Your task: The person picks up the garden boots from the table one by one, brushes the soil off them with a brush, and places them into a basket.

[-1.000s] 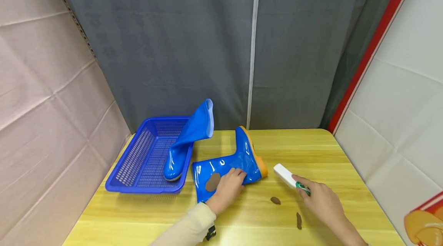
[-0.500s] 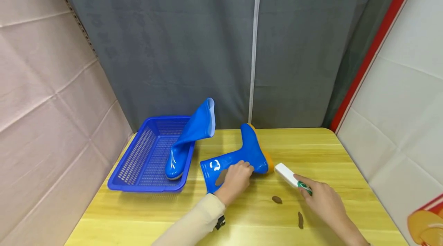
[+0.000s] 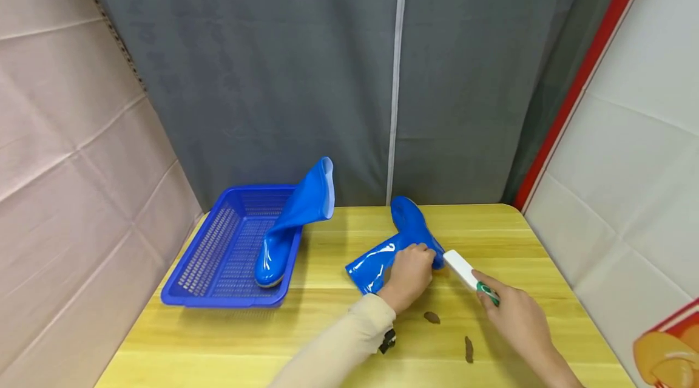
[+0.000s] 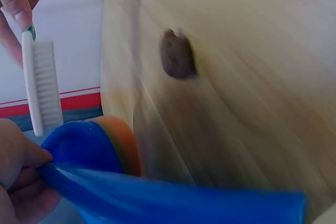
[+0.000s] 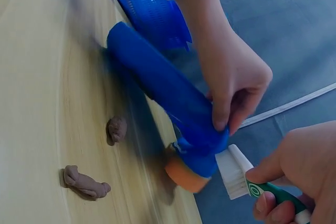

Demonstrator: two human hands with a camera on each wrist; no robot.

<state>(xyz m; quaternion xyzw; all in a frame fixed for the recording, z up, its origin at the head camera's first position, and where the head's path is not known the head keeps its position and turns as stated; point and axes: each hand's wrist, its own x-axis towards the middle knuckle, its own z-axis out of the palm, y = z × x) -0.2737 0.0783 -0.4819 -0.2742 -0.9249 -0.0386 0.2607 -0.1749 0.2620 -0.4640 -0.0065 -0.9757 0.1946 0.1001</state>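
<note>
The left hand (image 3: 409, 275) pinches a blue rain boot (image 3: 406, 231) near its ankle, between thumb and fingers; the boot tilts over the bench (image 3: 218, 345), apparently raised off it. The right hand (image 3: 516, 318) is wrapped around the green handle of a white brush (image 3: 460, 269), whose bristles sit right beside the boot; whether they touch cannot be told.

This looks like readying the boot for brushing. To do it well, the pinch should be firm, since the glossy rubber probably slips and folds; a dirty face should be turned to the bristles, the left fingers kept out of their path, and the strokes kept short.

Compared with the head views before now, the boot has shifted right toward the brush and rolled, so its orange sole (image 5: 186, 174) hardly shows from above; the brown patch on its shaft cannot be made out clearly. The basket (image 3: 229, 302), the second boot (image 3: 297, 212) inside and two brown clumps (image 3: 432, 317) (image 3: 469, 350) stay put.
</note>
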